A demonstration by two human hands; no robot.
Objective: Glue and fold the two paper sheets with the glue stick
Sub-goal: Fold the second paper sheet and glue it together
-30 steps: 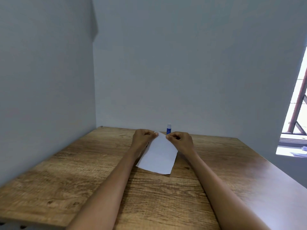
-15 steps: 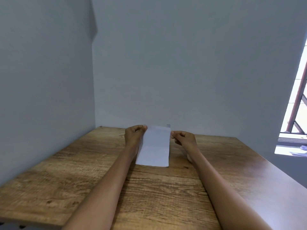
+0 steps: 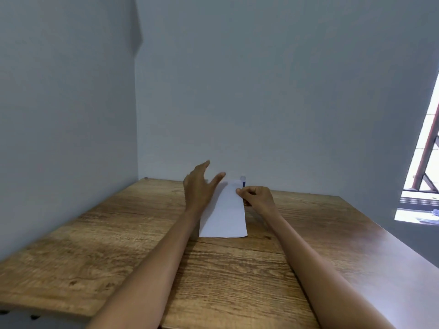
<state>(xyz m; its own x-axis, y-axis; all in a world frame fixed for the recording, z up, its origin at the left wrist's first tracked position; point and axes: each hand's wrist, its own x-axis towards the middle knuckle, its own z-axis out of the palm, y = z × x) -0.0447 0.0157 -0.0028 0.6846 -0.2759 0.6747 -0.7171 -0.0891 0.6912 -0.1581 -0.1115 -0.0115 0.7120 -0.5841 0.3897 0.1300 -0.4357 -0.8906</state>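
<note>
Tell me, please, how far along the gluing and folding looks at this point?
Done: the paper lies on the table as a narrow folded strip. In hand: the right hand pinches its far right edge, while the left hand hovers open above its left side. Left: the glue stick stands untouched behind the paper; whether any glue is on, or where a second sheet is, cannot be told.

paper (image 3: 224,217): plain white, no print
glue stick (image 3: 243,181): blue body, whitish top
table (image 3: 118,245): brown wood grain w/ darker streaks
walls (image 3: 261,91): flat pale grey-blue
</note>
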